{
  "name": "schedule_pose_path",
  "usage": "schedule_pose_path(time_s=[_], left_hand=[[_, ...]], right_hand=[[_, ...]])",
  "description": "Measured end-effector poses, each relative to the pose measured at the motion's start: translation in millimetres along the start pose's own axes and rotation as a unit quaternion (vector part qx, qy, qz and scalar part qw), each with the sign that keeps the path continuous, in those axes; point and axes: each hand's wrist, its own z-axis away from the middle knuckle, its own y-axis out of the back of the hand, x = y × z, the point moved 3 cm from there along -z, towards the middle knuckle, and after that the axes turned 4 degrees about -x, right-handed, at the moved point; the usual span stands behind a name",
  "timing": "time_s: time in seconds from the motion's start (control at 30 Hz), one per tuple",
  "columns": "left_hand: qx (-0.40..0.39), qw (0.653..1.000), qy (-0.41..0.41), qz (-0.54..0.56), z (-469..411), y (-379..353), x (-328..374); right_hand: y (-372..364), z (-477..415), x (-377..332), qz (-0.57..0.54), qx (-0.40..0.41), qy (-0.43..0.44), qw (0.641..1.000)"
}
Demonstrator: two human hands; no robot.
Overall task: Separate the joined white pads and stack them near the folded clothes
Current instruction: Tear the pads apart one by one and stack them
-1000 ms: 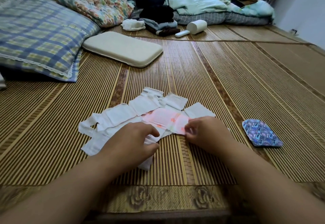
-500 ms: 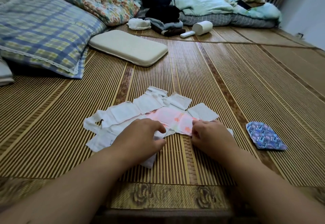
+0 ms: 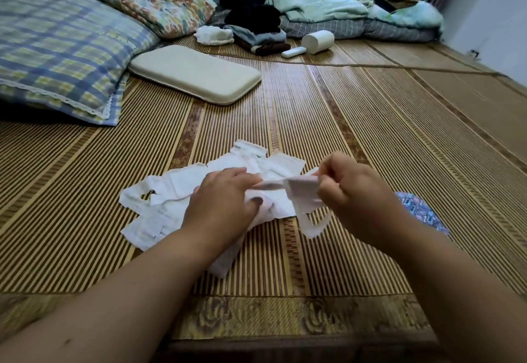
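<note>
Far left: plaid pillow [image 3: 57, 46], blue and yellow, lace-edged, lying on striped bamboo mat [image 3: 370, 123]. Behind it, floral quilt [image 3: 159, 0], bunched.

Left of centre, far: flat cream cushion [image 3: 196, 73], rounded corners, lying just beside the plaid pillow's corner.

Centre, far: folded clothes [image 3: 256, 20], dark and grey garments piled, with small white bundle [image 3: 215, 35] at the left foot of the pile. Right of the pile: white roller [image 3: 310, 43] with handle, lying on its side. Beyond, pale green bedding [image 3: 328, 3] along the far edge.

Centre, near: joined white pads [image 3: 171, 191], a sprawl of connected rectangles spread flat on the mat, well apart from the folded clothes.

Left hand [image 3: 225, 200]: palm down on the sprawl, fingers curled and pressing, pinching the near end of the lifted strip.

Lifted strip [image 3: 299, 191]: white, raised off the mat between both hands (blurred, edges unclear), one loose end hanging down toward the mat.

Right hand [image 3: 353, 191]: clenched around the right end of the lifted strip, held above the mat.

Right, near: small patterned pouch [image 3: 422, 211], blue and purple, flat on the mat, partly hidden behind the right forearm.
</note>
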Motion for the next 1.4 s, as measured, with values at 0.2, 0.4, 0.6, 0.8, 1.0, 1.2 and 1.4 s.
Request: schedule_pose_path(time_s=[0.2,0.4,0.6,0.8,1.0,1.2,1.4], left_hand=[[0.032,0.984,-0.010,0.172,1,27,8],[-0.081,0.927,-0.008,0.366,12,37,17],[-0.130,0.847,0.010,0.515,19,47,14],[-0.192,0.750,0.000,0.633,23,59,11],[-0.294,0.669,-0.060,0.680,30,64,19],[-0.263,0.701,-0.007,0.662,30,70,5],[-0.222,0.812,0.188,0.506,30,56,-32]], right_hand=[[20,-1,28,-0.157,0.046,-0.135,0.977],[-6,6,54,-0.365,-0.141,-0.275,0.878],[-29,6,64,-0.260,-0.219,-0.295,0.893],[-34,3,49,-0.328,-0.226,-0.224,0.890],[-47,0,9,-0.428,-0.271,-0.097,0.857],[-39,0,16,-0.527,-0.266,-0.146,0.794],[-1,10,75,-0.432,-0.187,-0.282,0.836]])
